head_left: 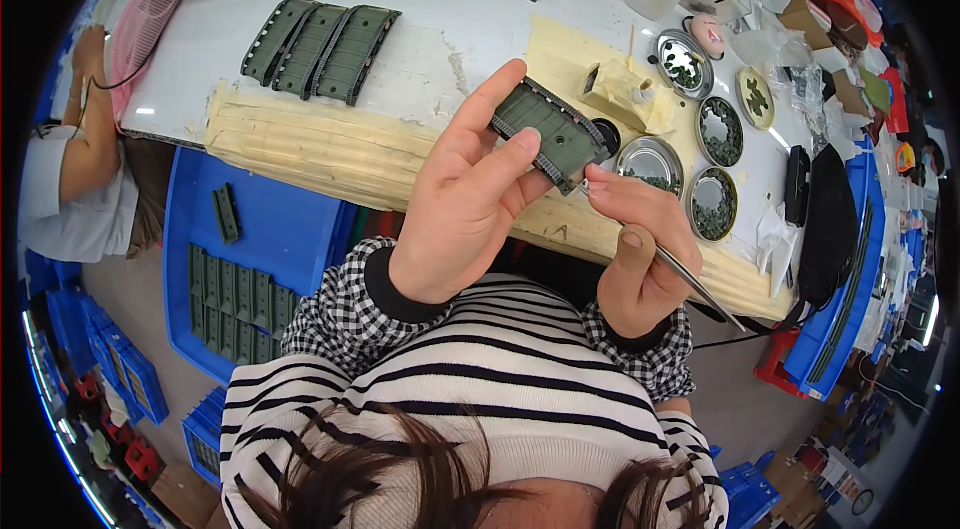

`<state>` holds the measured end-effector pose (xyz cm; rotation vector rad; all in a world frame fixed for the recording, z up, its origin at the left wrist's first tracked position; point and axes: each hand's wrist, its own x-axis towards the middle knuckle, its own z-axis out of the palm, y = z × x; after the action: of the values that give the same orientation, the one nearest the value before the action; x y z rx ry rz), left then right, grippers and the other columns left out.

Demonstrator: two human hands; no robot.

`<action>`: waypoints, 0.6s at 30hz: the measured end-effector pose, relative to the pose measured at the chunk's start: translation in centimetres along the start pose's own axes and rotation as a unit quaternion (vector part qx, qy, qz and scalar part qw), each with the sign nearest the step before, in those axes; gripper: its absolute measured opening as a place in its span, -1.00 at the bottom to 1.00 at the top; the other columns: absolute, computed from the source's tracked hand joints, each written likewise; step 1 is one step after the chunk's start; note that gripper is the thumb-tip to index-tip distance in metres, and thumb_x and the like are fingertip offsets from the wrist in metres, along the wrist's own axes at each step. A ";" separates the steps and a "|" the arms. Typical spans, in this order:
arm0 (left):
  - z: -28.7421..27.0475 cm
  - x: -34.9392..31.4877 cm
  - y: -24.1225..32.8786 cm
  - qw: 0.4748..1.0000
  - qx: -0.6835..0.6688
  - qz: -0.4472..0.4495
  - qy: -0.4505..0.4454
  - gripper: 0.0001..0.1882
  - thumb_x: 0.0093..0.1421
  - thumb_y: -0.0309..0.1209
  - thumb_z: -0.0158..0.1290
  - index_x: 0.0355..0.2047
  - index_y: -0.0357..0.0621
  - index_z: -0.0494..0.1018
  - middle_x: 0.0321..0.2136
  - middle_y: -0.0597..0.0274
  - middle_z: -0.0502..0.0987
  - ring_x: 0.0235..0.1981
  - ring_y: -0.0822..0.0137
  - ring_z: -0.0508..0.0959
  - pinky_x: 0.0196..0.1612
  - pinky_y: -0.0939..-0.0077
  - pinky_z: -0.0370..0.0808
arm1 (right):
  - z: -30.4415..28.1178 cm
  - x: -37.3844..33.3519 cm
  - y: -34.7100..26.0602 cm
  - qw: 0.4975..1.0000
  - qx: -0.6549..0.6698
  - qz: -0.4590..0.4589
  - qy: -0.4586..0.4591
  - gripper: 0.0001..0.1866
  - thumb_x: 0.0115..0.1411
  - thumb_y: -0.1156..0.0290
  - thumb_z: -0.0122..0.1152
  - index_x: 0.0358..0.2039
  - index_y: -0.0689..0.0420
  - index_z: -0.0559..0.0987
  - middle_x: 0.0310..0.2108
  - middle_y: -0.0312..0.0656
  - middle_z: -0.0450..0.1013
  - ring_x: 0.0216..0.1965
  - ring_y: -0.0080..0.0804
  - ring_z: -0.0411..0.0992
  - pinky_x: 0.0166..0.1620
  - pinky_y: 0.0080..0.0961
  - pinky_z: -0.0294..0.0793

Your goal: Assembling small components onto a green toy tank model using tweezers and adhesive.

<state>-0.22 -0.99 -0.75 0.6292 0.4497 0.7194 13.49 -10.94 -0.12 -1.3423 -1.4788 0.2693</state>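
Note:
My left hand [455, 194] holds a dark green, slightly curved plastic panel [548, 132] with toothed long edges, tilted above the near edge of the table. Its thumb lies on the panel's face and the index finger stretches along the far end. My right hand [645, 254] is closed round a slim metal tool [690, 279], whose back end points down and right. The tool's front tip is close to the panel's lower right corner; whether it touches cannot be made out. Right of the panel, round metal tins [737, 144] contain small dark green pieces.
Three similar panels [320, 51] lie at the left on the white table [420, 24], with more at the far edge. Yellowish padding [300, 149] lines the near edge. A blue bin [280, 194] of panels stands below left. Another person's arm [90, 149] shows at far left.

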 end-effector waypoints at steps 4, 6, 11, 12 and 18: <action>-0.2 0.0 -0.1 1.000 -0.003 -0.001 0.000 -0.48 0.38 -0.48 -0.23 0.33 -0.13 0.00 0.11 -0.01 0.34 0.17 0.16 0.38 0.18 0.29 0.38 | 0.0 0.0 0.0 1.000 -0.007 0.001 -0.005 -0.84 0.19 0.61 0.11 -0.23 0.34 0.57 -0.25 0.04 0.53 -0.13 -0.12 0.53 -0.06 -0.42 0.49; -0.2 0.0 -0.1 1.000 -0.006 0.000 0.001 -0.48 0.38 -0.49 -0.23 0.33 -0.13 0.01 0.11 -0.01 0.34 0.17 0.17 0.38 0.18 0.30 0.38 | 0.0 0.0 0.1 1.000 -0.009 0.003 -0.006 -0.85 0.19 0.61 0.11 -0.23 0.34 0.57 -0.25 0.04 0.53 -0.13 -0.12 0.53 -0.06 -0.42 0.49; -0.1 0.0 -0.1 1.000 -0.010 -0.004 0.001 -0.48 0.38 -0.50 -0.23 0.33 -0.14 0.00 0.13 0.03 0.31 0.19 0.13 0.36 0.19 0.28 0.38 | -0.1 0.0 -0.1 0.999 -0.026 -0.004 -0.019 -0.85 0.17 0.60 0.14 -0.24 0.34 0.57 -0.25 0.04 0.52 -0.13 -0.12 0.53 -0.07 -0.40 0.51; -0.1 0.0 -0.2 1.000 -0.014 -0.003 0.000 -0.48 0.37 -0.50 -0.23 0.33 -0.14 0.00 0.15 0.05 0.29 0.19 0.12 0.35 0.20 0.28 0.37 | -0.1 0.0 -0.1 0.999 -0.036 -0.007 -0.022 -0.85 0.17 0.60 0.15 -0.24 0.34 0.57 -0.25 0.03 0.52 -0.13 -0.12 0.53 -0.07 -0.40 0.51; -0.1 -0.1 0.0 1.000 -0.023 -0.001 -0.013 -0.45 0.36 -0.53 -0.24 0.34 -0.15 -0.03 0.21 0.12 0.20 0.23 0.06 0.30 0.22 0.25 0.35 | 0.1 -0.4 0.2 0.998 -0.043 -0.037 -0.017 -0.82 0.12 0.62 0.20 -0.23 0.33 0.56 -0.24 0.04 0.51 -0.14 -0.10 0.53 -0.11 -0.38 0.54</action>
<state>-0.31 -1.03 -0.77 0.5940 0.4083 0.7171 13.42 -11.15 -0.55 -1.3540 -1.5794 0.1839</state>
